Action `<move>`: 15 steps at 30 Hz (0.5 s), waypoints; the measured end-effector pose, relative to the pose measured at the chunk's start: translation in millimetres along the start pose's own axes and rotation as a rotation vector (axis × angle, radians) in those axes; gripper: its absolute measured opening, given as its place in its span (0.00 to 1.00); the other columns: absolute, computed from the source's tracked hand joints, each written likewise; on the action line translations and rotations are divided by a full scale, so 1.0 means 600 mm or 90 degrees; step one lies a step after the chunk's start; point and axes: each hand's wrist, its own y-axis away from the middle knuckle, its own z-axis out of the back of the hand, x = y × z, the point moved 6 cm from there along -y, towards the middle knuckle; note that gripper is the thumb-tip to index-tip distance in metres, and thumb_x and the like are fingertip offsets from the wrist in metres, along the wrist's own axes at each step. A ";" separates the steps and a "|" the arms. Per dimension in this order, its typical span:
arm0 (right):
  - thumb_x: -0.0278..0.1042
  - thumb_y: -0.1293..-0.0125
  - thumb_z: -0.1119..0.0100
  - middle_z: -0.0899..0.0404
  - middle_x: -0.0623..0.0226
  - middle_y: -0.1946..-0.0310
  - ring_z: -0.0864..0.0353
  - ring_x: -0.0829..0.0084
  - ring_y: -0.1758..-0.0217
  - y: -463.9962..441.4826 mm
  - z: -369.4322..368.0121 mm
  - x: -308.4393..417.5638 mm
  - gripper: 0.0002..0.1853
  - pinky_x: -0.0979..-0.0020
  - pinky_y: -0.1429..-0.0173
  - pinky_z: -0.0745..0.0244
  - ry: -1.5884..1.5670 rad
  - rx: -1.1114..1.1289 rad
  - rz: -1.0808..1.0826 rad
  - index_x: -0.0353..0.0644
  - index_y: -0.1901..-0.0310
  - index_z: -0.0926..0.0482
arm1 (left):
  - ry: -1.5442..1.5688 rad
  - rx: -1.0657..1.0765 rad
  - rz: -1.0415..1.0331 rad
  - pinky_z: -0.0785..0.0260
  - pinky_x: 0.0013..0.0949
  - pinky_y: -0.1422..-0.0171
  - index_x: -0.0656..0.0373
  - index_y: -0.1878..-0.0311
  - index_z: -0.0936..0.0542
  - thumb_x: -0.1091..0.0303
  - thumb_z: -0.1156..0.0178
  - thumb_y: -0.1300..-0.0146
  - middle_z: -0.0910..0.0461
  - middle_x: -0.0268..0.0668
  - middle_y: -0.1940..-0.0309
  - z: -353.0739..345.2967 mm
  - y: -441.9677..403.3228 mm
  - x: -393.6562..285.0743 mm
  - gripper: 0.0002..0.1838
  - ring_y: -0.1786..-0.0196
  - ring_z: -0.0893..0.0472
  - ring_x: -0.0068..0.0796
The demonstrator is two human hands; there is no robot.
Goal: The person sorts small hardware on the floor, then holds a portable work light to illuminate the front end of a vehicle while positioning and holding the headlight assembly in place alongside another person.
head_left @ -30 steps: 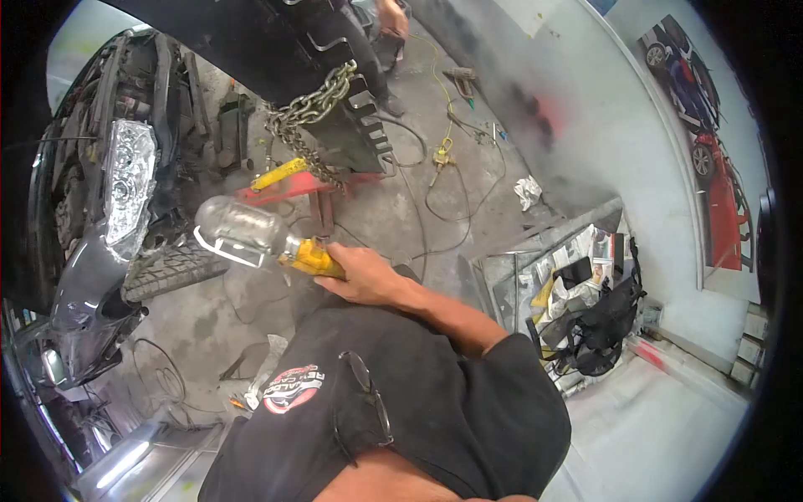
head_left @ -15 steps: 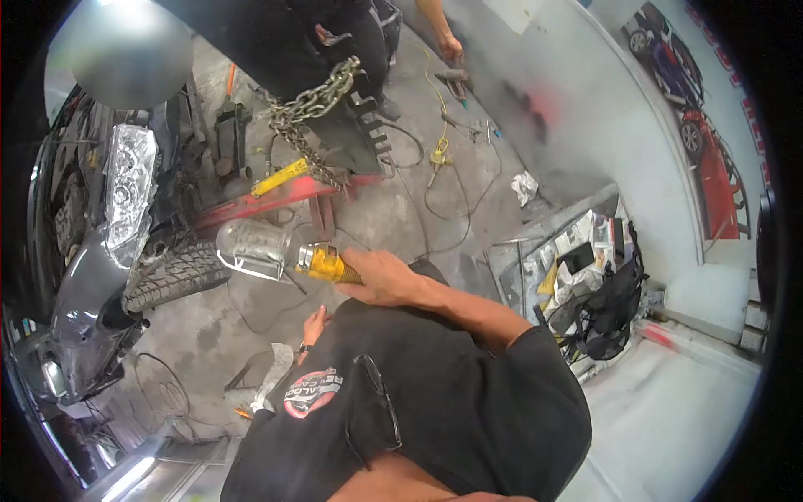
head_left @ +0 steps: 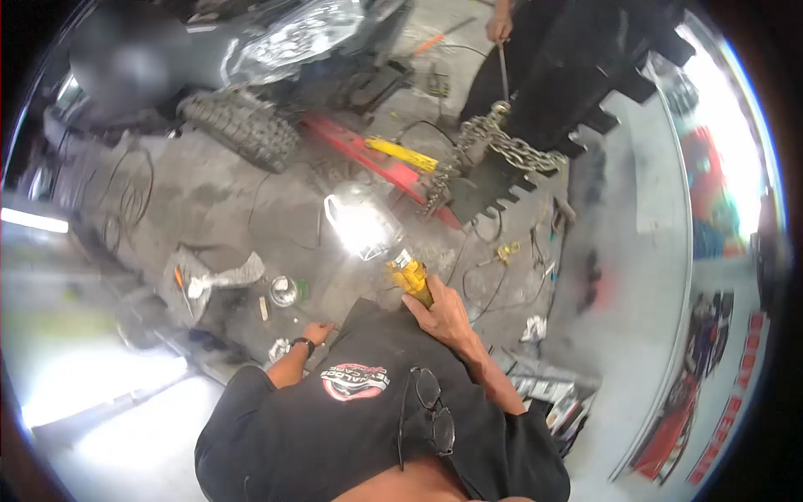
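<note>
My right hand [head_left: 443, 314] is wrapped round the yellow handle of a caged work lamp [head_left: 407, 276]. The lamp points up and to the left, and its bulb end glows bright white. Low in front of my shirt is my left hand [head_left: 318, 333], with a dark band on its wrist. Its fingers look stretched out and partly blurred, and I see nothing in them. To its left on the floor stands an open can [head_left: 285, 291]. Beyond the lamp lie a red metal beam [head_left: 360, 159] with a yellow bar [head_left: 401, 154] and a heavy chain [head_left: 489, 142].
A vehicle's front, with headlight [head_left: 293, 38] and tire [head_left: 238, 130], is at the upper left. Another person's hand [head_left: 499, 29] holds a rod near the chain. Cables and a yellow connector [head_left: 508, 250] lie on the floor. A wall [head_left: 627, 251] runs along the right.
The view has turned, so the vehicle shows higher up and the chain further right. The lamp, unlit before, now shines. My left hand stays low by my shirt.
</note>
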 end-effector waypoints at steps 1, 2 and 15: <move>0.43 0.36 0.35 0.21 0.41 0.70 0.21 0.38 0.63 0.001 -0.005 -0.008 0.20 0.50 0.62 0.28 -0.009 -0.006 0.025 0.32 0.58 0.28 | 0.025 -0.001 0.014 0.25 0.41 0.53 0.61 0.54 0.14 0.40 0.41 0.37 0.13 0.46 0.67 -0.020 0.014 0.007 0.29 0.60 0.14 0.41; 0.43 0.36 0.35 0.21 0.41 0.70 0.21 0.37 0.64 -0.002 -0.012 -0.017 0.20 0.50 0.62 0.28 -0.018 -0.014 0.049 0.32 0.59 0.28 | 0.097 0.003 0.040 0.25 0.42 0.51 0.60 0.51 0.15 0.40 0.41 0.36 0.13 0.45 0.62 -0.039 0.026 0.012 0.30 0.58 0.14 0.41; 0.43 0.34 0.35 0.20 0.40 0.68 0.19 0.40 0.63 -0.013 0.018 -0.042 0.20 0.52 0.60 0.25 -0.053 -0.060 0.077 0.31 0.55 0.25 | 0.068 -0.055 -0.236 0.31 0.43 0.36 0.58 0.37 0.26 0.60 0.40 0.36 0.22 0.55 0.44 -0.116 0.328 -0.043 0.25 0.40 0.21 0.51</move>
